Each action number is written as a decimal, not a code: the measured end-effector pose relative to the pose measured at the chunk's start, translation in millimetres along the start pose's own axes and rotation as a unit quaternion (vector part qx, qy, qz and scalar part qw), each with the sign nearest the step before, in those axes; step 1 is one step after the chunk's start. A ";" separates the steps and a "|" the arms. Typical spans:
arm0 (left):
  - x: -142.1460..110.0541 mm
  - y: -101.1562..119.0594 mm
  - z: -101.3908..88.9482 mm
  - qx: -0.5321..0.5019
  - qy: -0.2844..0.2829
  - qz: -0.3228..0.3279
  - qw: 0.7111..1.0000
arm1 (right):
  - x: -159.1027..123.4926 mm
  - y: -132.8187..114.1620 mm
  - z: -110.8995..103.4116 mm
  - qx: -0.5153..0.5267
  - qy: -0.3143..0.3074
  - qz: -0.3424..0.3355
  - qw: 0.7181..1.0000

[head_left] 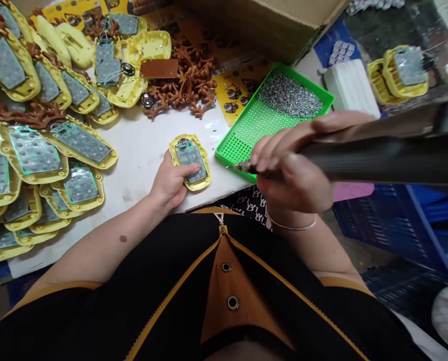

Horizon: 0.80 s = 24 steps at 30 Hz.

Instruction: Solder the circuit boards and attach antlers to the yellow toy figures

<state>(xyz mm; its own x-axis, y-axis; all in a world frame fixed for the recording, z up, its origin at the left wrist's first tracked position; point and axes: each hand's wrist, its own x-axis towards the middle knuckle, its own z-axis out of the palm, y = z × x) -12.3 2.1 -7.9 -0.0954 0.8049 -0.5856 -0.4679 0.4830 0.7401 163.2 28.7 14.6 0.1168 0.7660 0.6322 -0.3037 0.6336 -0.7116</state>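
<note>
My left hand (171, 180) grips a yellow plastic toy shell (174, 159) with a circuit board (190, 156) lying in it, the thumb pressed on the board. Closed around a dark electric screwdriver (359, 155), my right hand (295, 170) keeps the tool lying nearly level. The screwdriver's bit (233, 166) points left, over the near edge of a green perforated tray (242, 134). Small metal screws (291, 94) are heaped in the tray's far end. A gap separates the bit tip from the shell.
Several yellow shells with boards (35, 155) are piled at the left. Brown antler-shaped pieces (186, 80) lie at the back middle, near a cardboard box (269, 25). A white block (351, 87) and more shells (406, 72) are at the right, above blue crates (389, 220).
</note>
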 end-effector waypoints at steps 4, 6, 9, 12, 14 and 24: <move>-0.4 -1.3 0.6 0.000 -0.027 0.002 1.000 | -14.7 5.5 19.1 -0.018 -0.048 0.052 0.997; -1.1 -1.1 0.7 0.000 -0.038 0.002 0.999 | -18.9 10.3 23.3 -0.042 -0.053 0.075 0.995; -1.0 -0.6 0.7 -0.004 -0.051 0.002 0.999 | -20.4 14.8 26.5 -0.037 -0.057 0.077 0.995; -0.6 -0.5 0.7 -0.012 -0.055 -0.003 0.998 | -20.1 15.9 28.2 -0.009 -0.054 0.064 0.996; -0.7 -0.5 0.4 -0.015 -0.052 -0.007 0.998 | -21.1 15.8 27.7 -0.003 -0.056 0.072 0.996; -1.1 -1.8 0.2 -0.017 -0.041 -0.009 0.999 | -23.9 19.1 24.9 -0.041 -0.035 0.075 0.996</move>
<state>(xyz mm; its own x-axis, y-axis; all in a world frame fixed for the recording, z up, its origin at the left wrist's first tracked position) -11.2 0.4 -8.5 -0.0142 0.8226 -0.5685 -0.4990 0.4869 0.7169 131.1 19.8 -6.5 0.0094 0.8448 0.5349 -0.2333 0.5221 -0.8204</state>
